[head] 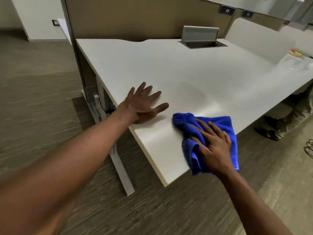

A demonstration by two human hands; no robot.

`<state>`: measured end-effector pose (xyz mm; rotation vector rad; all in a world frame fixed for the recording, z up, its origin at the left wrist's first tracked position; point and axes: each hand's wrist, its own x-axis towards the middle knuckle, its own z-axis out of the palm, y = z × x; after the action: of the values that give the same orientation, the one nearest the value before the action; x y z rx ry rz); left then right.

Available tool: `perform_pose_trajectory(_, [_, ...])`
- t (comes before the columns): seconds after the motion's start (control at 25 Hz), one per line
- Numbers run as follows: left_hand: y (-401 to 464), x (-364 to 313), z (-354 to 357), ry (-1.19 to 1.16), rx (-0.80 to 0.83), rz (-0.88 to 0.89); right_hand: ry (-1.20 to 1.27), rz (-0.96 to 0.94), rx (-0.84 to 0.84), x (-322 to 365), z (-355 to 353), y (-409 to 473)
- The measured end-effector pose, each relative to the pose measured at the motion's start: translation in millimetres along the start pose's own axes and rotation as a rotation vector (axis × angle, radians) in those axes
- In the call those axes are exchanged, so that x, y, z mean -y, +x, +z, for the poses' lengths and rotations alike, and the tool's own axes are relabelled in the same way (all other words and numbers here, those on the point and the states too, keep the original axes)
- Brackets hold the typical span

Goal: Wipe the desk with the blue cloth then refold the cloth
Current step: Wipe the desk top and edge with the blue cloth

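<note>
The right hand lies palm down on the blue cloth, fingers straight and slightly spread, pressing the fabric flat against the desk. No finger curls round the fabric; the contact is a flat press. The cloth is unfolded and rumpled. Its far left corner is bunched into a thick fold, and its near edge hangs a little over the front edge of the desk, below the wrist. The cloth sits at the near right part of the desktop, close to the front corner.

The left hand rests on the desk to the left of the cloth, near it but apart. Its fingers are straight and fanned out, the heel of the palm at the desk's left edge. It holds nothing.

The desk is white, with a smooth top. At its far side an open cable box is set into the surface, its grey lid standing upright. A tan partition panel runs behind the desk. A white divider stands on the right. Beyond the divider lie a clear plastic bag and some coloured pens. A grey metal leg supports the desk above a brown carpet.
</note>
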<state>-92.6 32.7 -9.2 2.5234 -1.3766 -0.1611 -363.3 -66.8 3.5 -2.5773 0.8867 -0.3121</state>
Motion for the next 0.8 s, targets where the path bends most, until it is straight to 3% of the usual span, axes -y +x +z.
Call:
perform_pose_trajectory(0.12, [1.1,-1.1,2.2,-0.027,0.003,-0.009,-0.187,-0.042,0.081,21.5,19.5,-19.3])
perform_pose_trajectory(0.28, [0.2,1.3,3.9,-0.004,0.004,-0.023,-0.085,-0.368,0.133,23.5,32.8,-60.3])
perform_pose_trajectory(0.36, [-0.4,0.6,3.3,0.008,-0.004,-0.019,-0.018,-0.419,0.238,2.9,15.9,-50.0])
perform_pose_trajectory(0.48, [-2.3,0.8,1.3,-0.021,-0.032,-0.029,-0.029,-0.302,0.297,-29.7,-11.6,-14.5])
perform_pose_trajectory(0.64, [-4.2,0.7,0.8,-0.031,-0.044,-0.004,-0.264,-0.082,0.246,-34.7,-13.1,39.6])
perform_pose_trajectory(0.8, [-3.8,-0.1,-0.9,-0.022,-0.031,-0.007,-0.277,-0.066,0.249,-20.3,-5.2,73.0])
